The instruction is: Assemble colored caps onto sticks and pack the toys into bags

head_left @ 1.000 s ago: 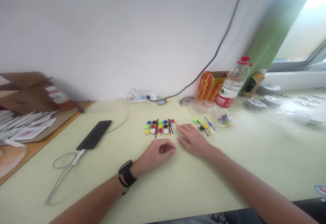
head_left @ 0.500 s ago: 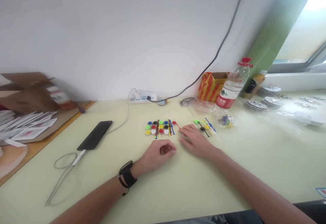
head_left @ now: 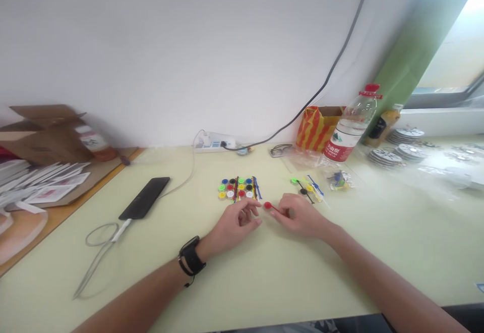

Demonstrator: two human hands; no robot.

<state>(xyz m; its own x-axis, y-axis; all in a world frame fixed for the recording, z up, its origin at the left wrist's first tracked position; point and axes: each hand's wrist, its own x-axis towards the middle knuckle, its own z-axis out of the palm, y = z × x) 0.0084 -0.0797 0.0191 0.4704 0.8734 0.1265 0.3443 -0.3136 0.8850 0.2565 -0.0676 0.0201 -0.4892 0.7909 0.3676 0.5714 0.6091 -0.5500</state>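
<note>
Between my hands is a red disc (head_left: 267, 205) with a thin red stick; my right hand (head_left: 300, 215) pinches the stick's end. My left hand (head_left: 236, 224) rests just left of it, fingers curled but apart, with nothing in them. Beyond my left hand, rows of small coloured discs (head_left: 230, 187) lie on the table beside bundles of coloured sticks (head_left: 256, 188). Past my right hand are a few more discs (head_left: 294, 181) and sticks (head_left: 315, 185) in green, black, yellow, blue and white.
A black phone (head_left: 144, 198) with a cable lies at the left, near a cardboard box (head_left: 49, 133) and papers. A power strip (head_left: 214, 144) is by the wall. A striped bag (head_left: 315, 128), large bottle (head_left: 350, 128), plastic packet (head_left: 339, 179) and stacked discs (head_left: 385, 158) stand or lie at the right.
My right hand has pulled back with the red disc and stick, which have moved nearer to me, away from the rows. My left hand's fingers have opened a little.
</note>
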